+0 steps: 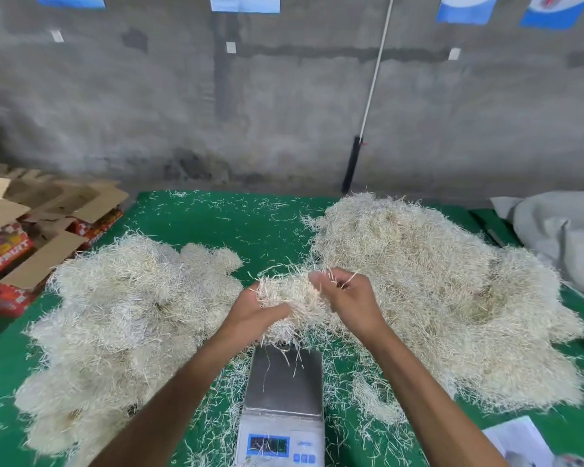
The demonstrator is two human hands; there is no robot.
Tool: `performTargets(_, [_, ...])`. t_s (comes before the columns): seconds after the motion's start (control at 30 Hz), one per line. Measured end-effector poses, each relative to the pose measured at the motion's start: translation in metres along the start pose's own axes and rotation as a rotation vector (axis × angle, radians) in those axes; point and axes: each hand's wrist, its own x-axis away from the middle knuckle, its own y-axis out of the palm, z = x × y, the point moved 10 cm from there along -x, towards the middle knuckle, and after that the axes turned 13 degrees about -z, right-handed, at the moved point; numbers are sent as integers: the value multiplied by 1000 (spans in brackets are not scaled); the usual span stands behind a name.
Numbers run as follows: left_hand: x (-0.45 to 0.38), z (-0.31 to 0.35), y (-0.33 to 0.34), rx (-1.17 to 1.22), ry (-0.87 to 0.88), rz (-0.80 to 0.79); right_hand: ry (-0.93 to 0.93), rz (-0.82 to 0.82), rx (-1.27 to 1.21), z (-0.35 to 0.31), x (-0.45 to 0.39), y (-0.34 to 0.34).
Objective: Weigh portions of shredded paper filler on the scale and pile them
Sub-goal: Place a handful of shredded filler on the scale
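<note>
Hands (pixel 260 308) (pixel 348 294) gripping filler clump (pixel 284 294)

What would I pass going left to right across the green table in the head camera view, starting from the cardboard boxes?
Cardboard boxes → left pile of shredded paper → left hand holding a clump of filler above the scale → right hand → right pile of shredded paper → grey cloth.

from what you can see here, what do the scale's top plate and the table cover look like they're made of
The scale's top plate looks like brushed stainless steel: grey, flat, dull sheen, though coated plastic can't be ruled out. Its body looks like pale plastic. The table cover looks like green fabric, perhaps felt or baize: matt, no glare, loose paper shreds lying on it.
</note>
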Motion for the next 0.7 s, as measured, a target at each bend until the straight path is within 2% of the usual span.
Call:
performTargets(0.17, [2, 15, -16, -93, 29, 31, 28, 150, -168, 9, 1, -33])
performTargets(0.3, [4, 15, -23, -50, 42, 39, 47, 108, -154, 11, -7, -23])
performTargets(0.43, [-4, 21, -29, -87, 36, 94, 24, 234, -292, 14, -6, -38])
performTargets(0.53, [-9, 24, -32, -91, 27, 123, 4, 232, -256, 10, -9, -32])
performTargets(0.63, [-6, 20, -44, -86, -11, 178, 54, 431, -390, 24, -6, -67])
performTargets(0.7, [-8, 14, -48, -80, -45, 182, 66, 386, -388, 24, -13, -67])
